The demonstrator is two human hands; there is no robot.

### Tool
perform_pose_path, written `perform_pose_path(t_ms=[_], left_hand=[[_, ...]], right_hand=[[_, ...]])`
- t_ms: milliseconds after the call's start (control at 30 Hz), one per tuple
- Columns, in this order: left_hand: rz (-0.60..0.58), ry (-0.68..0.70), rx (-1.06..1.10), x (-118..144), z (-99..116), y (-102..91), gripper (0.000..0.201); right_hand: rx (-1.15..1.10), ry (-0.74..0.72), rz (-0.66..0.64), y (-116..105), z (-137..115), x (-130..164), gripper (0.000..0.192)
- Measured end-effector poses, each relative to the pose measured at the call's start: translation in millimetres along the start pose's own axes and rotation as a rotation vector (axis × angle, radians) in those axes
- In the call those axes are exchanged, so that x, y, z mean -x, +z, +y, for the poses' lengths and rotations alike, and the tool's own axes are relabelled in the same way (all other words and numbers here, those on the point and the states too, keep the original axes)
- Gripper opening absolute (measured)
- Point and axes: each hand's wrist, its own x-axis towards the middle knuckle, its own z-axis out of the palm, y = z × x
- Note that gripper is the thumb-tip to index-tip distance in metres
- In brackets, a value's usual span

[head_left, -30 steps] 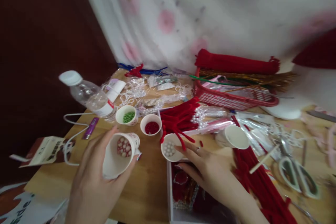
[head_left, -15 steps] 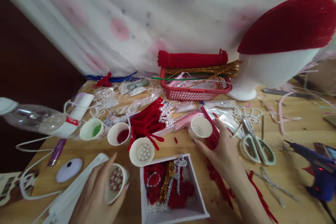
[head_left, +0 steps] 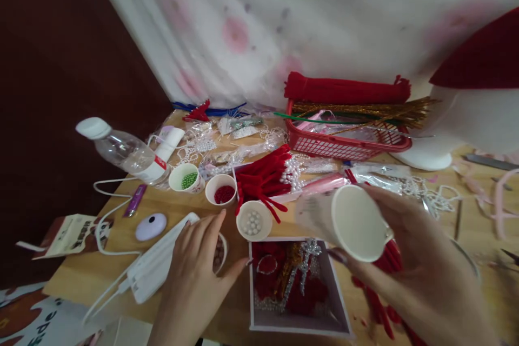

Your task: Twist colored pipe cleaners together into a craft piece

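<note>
My right hand (head_left: 409,259) grips a white paper cup (head_left: 359,221) raised above the table and tipped on its side. Its pale round end faces me, and its printed side is smeared by motion. A few beads show by its right edge. My left hand (head_left: 198,265) hovers with fingers and thumb apart over a paper cup of pinkish beads (head_left: 219,254), which it mostly hides. Between the hands lies an open box (head_left: 254,286) of red, gold and silver trimmings. Just beyond stands a paper cup of white pearls (head_left: 253,221).
Cups of red beads (head_left: 224,194) and green beads (head_left: 188,179) stand at back left, near a plastic bottle (head_left: 125,152). A white power strip (head_left: 156,267) lies left. Behind are red fuzzy stems (head_left: 265,173), a red basket (head_left: 348,143) and a white mannequin head (head_left: 466,113).
My right hand has lifted its cup off the table and tipped it. My left thumb has moved away from the pinkish bead cup. The view has swung left.
</note>
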Motion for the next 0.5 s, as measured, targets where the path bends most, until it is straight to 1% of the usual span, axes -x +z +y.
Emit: perform_pose_path(t_ms=[67, 133, 200, 267, 333, 400, 500], left_hand=[[0.016, -0.012, 0.029, 4, -2, -3.4, 0.067], [0.027, -0.015, 0.053, 4, -1, -5.4, 0.07], [0.033, -0.024, 0.068, 3, 3, -6.1, 0.078], [0.023, -0.034, 0.083, -1, 9, -5.7, 0.087], [0.005, -0.02, 0.107, -5, 13, -4.9, 0.092], [-0.014, 0.006, 0.123, -11, 16, -3.5, 0.096], [-0.024, 0.009, 0.12, -19, 21, 0.0, 0.103]], right_hand=[[-0.022, -0.113, -0.131, 20, -14, -9, 0.06], [0.001, -0.207, -0.226, 46, -19, -18, 0.056], [0.068, -0.28, -0.295, 70, -17, -24, 0.056], [0.175, -0.358, -0.349, 86, -11, -25, 0.061], [0.286, -0.421, -0.372, 92, -6, -23, 0.069], [0.357, -0.44, -0.353, 88, -5, -18, 0.071], [0.372, -0.409, -0.298, 72, -7, -6, 0.057]])
